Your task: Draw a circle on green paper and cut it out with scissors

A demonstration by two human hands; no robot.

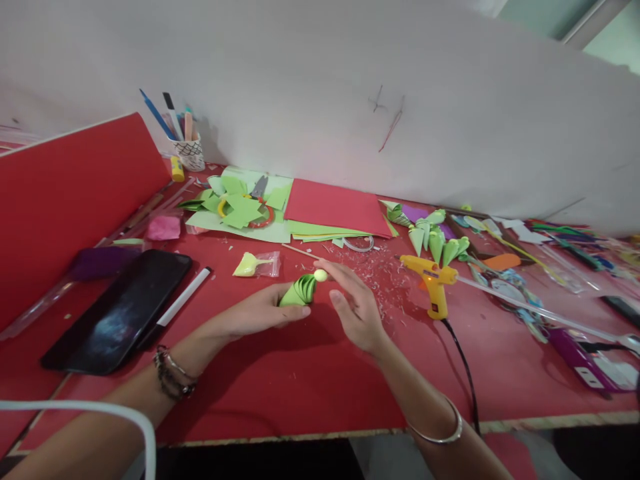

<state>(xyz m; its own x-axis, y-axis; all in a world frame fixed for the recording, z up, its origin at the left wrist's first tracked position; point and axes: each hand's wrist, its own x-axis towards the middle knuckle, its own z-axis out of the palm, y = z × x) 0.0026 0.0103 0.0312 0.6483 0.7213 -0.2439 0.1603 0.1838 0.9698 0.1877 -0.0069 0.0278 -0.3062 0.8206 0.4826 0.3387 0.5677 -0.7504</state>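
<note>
My left hand (267,310) is closed around a folded green paper piece (300,292) with layered, curved pleats, pinched between thumb and fingers. At the upper right edge of this piece is a small pale yellow ball (321,275); whether it is stuck to the paper I cannot tell. Close by on the right, my right hand (356,308) has its fingers stretched out and its thumb apart, the fingertips by the ball. A thin stick (300,251) runs behind toward those fingertips. Beyond my left hand lies a small clear bag with yellow clay (247,265).
A yellow glue gun (434,283) stands on the right, its black cord crossing the table edge. Behind it lie green paper pieces (437,243). Scissors (259,190) rest among green cut-outs near red sheets (335,208). A phone (120,310) and marker (183,297) lie left.
</note>
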